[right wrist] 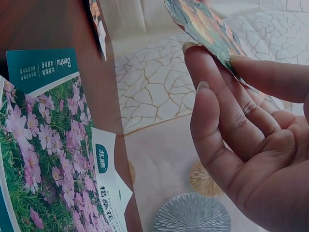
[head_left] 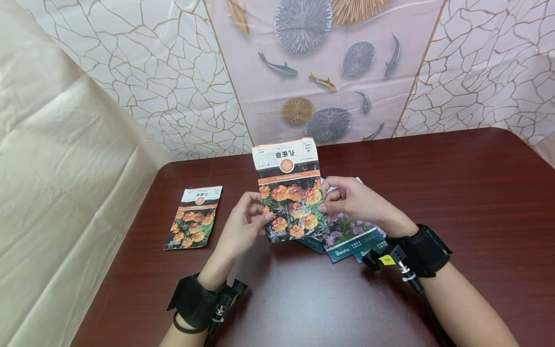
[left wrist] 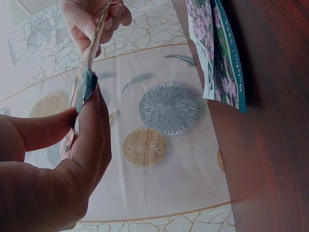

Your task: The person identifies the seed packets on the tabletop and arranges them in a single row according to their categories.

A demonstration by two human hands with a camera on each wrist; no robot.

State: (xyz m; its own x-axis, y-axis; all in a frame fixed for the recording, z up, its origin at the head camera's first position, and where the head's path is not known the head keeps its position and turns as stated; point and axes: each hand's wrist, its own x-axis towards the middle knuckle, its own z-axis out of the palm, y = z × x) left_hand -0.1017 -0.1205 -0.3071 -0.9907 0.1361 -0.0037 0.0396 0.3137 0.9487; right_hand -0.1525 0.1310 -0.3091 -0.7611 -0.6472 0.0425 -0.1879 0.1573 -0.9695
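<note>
A seed packet [head_left: 289,193] printed with orange marigolds is held up over the table, its front facing the head camera and its lettering upside down. My left hand [head_left: 244,224] pinches its left edge, thumb on the front and fingers behind. On the opposite edge, my right hand [head_left: 353,200] pinches it between thumb and fingers. Seen edge-on in the left wrist view, the marigold packet [left wrist: 87,84] looks thin and slightly bent. Beneath and behind it lie several pink-flower seed packets [head_left: 347,236] with teal bands, fanned out and partly hidden by the held packet and right hand.
Another marigold packet [head_left: 193,219] lies alone on the left of the dark red wooden table [head_left: 295,299]. A patterned cloth [head_left: 173,86] hangs behind the table's back edge, and pale fabric [head_left: 56,193] drapes along the left side. Black camera straps circle both wrists.
</note>
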